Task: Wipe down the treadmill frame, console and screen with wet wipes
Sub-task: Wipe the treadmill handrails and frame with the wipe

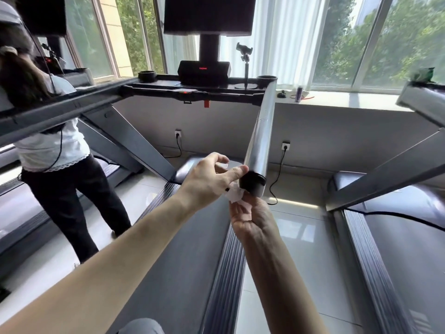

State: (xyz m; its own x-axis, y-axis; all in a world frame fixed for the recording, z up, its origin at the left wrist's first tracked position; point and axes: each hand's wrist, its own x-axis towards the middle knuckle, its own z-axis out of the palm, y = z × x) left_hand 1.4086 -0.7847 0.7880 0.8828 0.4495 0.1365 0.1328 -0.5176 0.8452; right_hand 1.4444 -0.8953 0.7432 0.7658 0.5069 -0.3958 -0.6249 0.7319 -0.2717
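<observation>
I'm looking down at a gym room with pale glossy floor tiles [296, 227] and a wall of tall windows [361, 44] with trees outside. I count three treadmills side by side. On the left one stands another person [48, 145], back to me. The middle one is mine: its dark belt [183, 249] runs away under my arms, with ribbed side rails along both edges. The right treadmill [409, 237] is cut off by the frame edge.

Ahead, the console [203, 72] shows small red digits below one dark screen [209, 14], with two cup holders, one at each end [147, 75] [266, 80], and one phone holder [245, 59] on a stalk. The wall below has two sockets [178, 133] [285, 145], each with a black cable.

My left hand [209, 179] has its fingers curled and its thumb stretched out against the near end of the silver handrail [262, 131]; I cannot tell whether it grips anything. The one white wipe [234, 195] is bunched just below the handrail's black end cap [252, 183]. My right hand [250, 218] grips it from underneath. Bare floor separates my treadmill from the right one. A windowsill [337, 97] carries one can [299, 94].
</observation>
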